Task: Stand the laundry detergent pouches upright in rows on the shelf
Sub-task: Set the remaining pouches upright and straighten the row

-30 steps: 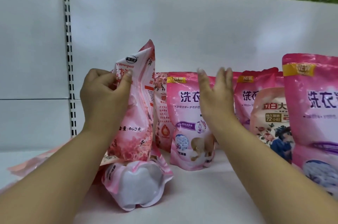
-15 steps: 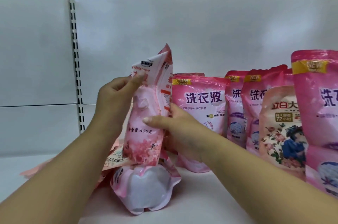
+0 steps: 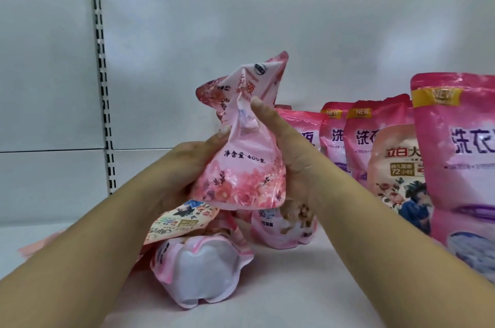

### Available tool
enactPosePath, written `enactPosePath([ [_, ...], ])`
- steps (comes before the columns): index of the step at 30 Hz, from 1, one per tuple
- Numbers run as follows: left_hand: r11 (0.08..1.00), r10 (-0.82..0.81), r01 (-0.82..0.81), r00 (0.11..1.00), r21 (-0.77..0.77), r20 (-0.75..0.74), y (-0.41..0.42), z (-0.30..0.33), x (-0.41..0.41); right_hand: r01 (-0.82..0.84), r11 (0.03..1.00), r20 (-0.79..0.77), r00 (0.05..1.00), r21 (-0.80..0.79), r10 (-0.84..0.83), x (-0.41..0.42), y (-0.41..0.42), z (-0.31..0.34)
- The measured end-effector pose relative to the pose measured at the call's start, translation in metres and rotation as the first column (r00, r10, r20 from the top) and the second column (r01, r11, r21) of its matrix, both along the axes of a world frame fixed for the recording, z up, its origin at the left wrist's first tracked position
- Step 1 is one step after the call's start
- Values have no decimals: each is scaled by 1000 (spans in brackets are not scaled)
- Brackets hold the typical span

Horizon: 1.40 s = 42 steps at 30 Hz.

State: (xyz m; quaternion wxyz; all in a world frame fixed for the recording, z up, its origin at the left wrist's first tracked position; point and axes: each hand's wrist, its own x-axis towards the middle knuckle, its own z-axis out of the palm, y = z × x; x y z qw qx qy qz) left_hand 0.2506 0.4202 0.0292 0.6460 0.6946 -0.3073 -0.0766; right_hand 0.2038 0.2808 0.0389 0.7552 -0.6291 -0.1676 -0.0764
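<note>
Step in hand: shaping the floral pouch (image 3: 242,166), gripped between the left hand (image 3: 187,164) and right hand (image 3: 292,156), above the shelf (image 3: 294,287). Next likely requires flattening its base and standing it beside the upright row (image 3: 372,140).

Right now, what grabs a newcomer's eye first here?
The crumpled pink floral pouch at centre, gripped from both sides by the left hand and right hand. Below it a toppled pouch shows its white base; upright pink pouches line the right.
</note>
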Motion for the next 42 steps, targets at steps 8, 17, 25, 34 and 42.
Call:
enactPosePath([
  [8,967,197,-238,922,87,332,-4,-3,-4,231,955,142,955,188,-259,-2,-17,6],
  [17,998,42,-52,961,30,275,-4,-5,-1,334,867,324,828,369,-457,-9,-23,9],
  [25,999,-1,-9,975,44,224,-7,-9,-2,238,945,198,938,226,-284,-11,-30,17],
  [34,993,92,-114,887,22,453,-20,-8,-21,506,673,-1,800,540,-601,-18,-40,18],
  [42,983,179,-136,848,-121,498,-26,-10,-32,545,661,40,755,516,-654,-20,-44,22],
])
